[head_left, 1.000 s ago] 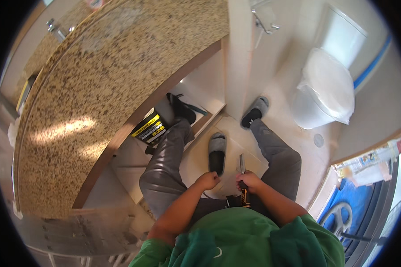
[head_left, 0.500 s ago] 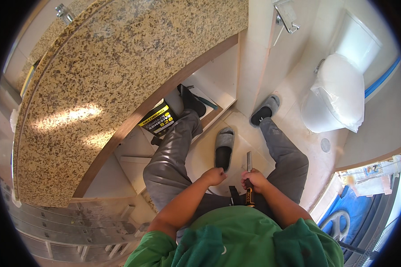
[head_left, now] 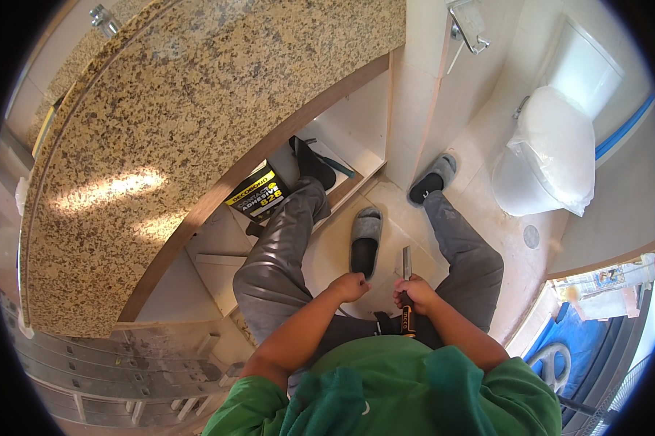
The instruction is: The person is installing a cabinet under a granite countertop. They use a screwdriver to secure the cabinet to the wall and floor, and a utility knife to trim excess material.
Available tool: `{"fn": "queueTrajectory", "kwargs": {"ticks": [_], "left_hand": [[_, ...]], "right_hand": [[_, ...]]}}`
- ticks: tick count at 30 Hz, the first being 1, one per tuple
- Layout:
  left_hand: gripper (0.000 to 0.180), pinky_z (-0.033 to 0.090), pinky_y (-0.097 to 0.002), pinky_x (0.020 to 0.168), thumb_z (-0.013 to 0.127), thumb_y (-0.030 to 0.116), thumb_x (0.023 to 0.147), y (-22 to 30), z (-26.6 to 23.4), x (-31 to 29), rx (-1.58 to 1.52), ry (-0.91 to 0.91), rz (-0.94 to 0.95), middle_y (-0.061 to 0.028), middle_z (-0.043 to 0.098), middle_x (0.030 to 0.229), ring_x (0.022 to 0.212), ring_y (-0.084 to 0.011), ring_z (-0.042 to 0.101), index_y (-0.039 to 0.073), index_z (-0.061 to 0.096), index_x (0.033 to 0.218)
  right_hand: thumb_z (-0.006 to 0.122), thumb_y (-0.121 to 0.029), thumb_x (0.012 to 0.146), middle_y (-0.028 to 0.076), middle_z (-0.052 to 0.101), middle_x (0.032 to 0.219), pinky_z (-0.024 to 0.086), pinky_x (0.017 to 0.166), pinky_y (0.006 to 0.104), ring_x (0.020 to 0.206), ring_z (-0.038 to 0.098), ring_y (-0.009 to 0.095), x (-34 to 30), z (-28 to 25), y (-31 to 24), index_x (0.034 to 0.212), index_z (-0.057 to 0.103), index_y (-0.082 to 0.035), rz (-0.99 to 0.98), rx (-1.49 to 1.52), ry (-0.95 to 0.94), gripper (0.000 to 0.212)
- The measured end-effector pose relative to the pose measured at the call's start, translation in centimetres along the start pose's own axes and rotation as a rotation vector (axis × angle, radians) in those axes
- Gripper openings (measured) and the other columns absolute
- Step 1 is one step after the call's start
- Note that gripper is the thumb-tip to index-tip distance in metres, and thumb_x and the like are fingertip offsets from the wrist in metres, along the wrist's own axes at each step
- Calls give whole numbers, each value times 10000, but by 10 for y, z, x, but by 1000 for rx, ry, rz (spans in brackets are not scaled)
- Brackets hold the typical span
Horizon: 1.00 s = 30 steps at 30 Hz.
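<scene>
My right hand is closed around a chisel, near where its flat metal blade meets the black and orange handle. The blade points away from me and the handle toward my belly. Beside it, to the left, my left hand is closed in a fist above my lap; whatever it may hold is hidden. A grey slipper lies on the floor just beyond the left hand. Both forearms come in past my green shirt, with dark green cloth hanging over it.
A granite counter curves along the left above an open cabinet. Inside stands a black and yellow adhesive can by my left foot. A plastic-wrapped toilet is at right. A metal ladder lies lower left; blue sheeting lower right.
The chisel's handle has turned slightly in my right hand. The dark green cloth on the right side of my chest has shifted toward the middle. My left hand has stayed in place.
</scene>
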<state>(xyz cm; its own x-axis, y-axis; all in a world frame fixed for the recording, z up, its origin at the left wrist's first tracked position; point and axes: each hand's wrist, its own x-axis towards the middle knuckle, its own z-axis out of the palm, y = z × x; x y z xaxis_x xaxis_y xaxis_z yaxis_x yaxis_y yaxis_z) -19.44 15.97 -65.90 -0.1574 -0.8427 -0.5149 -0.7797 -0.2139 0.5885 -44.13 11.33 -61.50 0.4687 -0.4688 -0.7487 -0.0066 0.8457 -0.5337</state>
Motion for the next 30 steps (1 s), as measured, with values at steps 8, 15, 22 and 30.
{"fn": "queueTrajectory", "kwargs": {"ticks": [8, 15, 22, 30], "left_hand": [[388, 529, -419, 808, 650, 407, 928, -7, 5, 3, -15, 19, 11, -201, 714, 932, 908, -349, 692, 22, 680, 968], [375, 529, -414, 795, 651, 399, 929, -10, 7, 4, 4, 12, 17, -191, 714, 912, 885, -341, 692, 26, 680, 955], [305, 531, -419, 787, 614, 325, 943, -6, 3, -1, -68, 123, 77, -190, 711, 902, 866, -354, 689, 27, 678, 931], [319, 524, -331, 744, 542, 248, 1018, 19, -29, 1, -458, 397, 86, -109, 709, 831, 790, -186, 676, -8, 666, 874]], "right_hand": [[586, -22, 832, 106, 592, 706, 499, 518, 382, 584, 608, 247, -2, 3, -2, 914, 512, -74, 0, -9, 4, 122], [592, -30, 831, 115, 591, 716, 498, 517, 381, 581, 603, 250, -6, 4, -3, 891, 519, -59, -12, 16, -19, 99], [607, -60, 844, 114, 599, 757, 502, 511, 372, 571, 590, 223, -3, -2, -5, 935, 540, -58, -97, 95, -35, 113], [582, -56, 862, 93, 592, 748, 477, 507, 353, 558, 567, 200, 4, -18, -103, 963, 530, -84, -341, 310, -28, 117]]}}
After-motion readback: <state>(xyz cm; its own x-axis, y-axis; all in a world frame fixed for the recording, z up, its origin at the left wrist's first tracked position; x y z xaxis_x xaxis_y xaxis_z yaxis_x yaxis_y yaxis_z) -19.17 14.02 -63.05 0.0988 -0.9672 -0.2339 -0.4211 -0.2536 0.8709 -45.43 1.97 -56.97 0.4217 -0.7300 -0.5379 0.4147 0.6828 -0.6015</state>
